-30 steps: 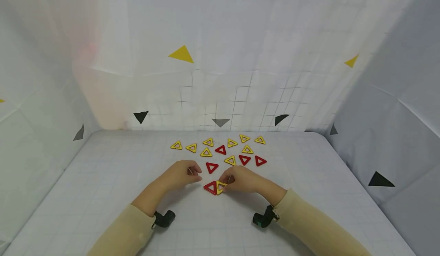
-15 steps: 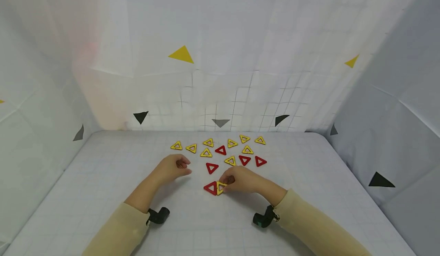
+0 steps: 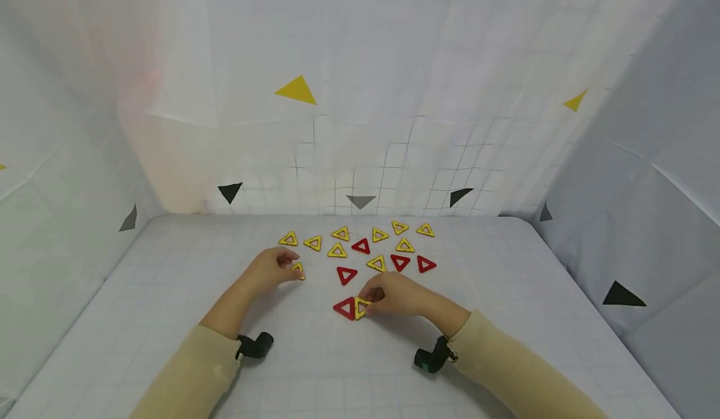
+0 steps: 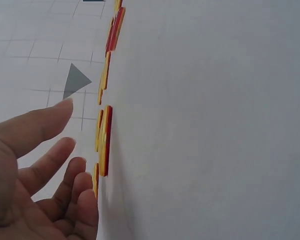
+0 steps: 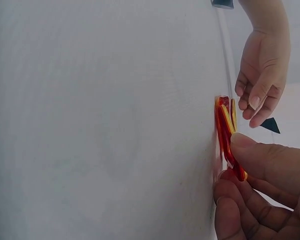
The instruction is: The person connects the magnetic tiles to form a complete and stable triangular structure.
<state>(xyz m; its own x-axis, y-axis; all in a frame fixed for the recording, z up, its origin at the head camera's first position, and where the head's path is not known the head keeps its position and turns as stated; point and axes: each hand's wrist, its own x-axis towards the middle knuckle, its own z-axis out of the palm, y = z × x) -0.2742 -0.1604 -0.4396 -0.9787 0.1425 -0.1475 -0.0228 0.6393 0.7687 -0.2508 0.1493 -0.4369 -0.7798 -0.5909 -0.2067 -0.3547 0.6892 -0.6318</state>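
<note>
Right hand (image 3: 390, 292) pinches a yellow triangle (image 3: 357, 310) between thumb and fingers on the white table (image 3: 332, 369), its edge against a red triangle (image 3: 352, 308). Left hand (image 3: 272, 267) relaxed, thumb parted from fingers, near a second yellow triangle (image 3: 302, 271); contact cannot be told.

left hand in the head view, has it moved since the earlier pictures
Yes: the left hand has shifted leftward and slightly forward, nearer the left black triangle on the back wall.
</note>
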